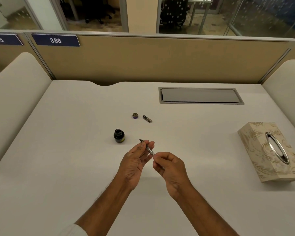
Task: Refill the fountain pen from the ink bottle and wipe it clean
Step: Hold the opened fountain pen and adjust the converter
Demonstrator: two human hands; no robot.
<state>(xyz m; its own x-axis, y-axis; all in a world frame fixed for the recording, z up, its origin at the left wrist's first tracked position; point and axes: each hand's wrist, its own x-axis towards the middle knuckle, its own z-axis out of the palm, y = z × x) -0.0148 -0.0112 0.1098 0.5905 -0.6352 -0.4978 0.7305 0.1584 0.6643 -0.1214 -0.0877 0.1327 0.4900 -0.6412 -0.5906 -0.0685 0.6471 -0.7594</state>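
Ink bottle, squat dark glass with its mouth uncovered, stands on our smooth pale surface at left. Its round cap lies behind, near a short dark pen barrel. Our left hand pinches the slim fountain pen near the nib; our right hand grips its rear end. Far right sits an embossed tissue box.

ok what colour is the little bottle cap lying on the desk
The bottle cap is purple outside with a brassy inner lining, lying open side up; the head view shows it.
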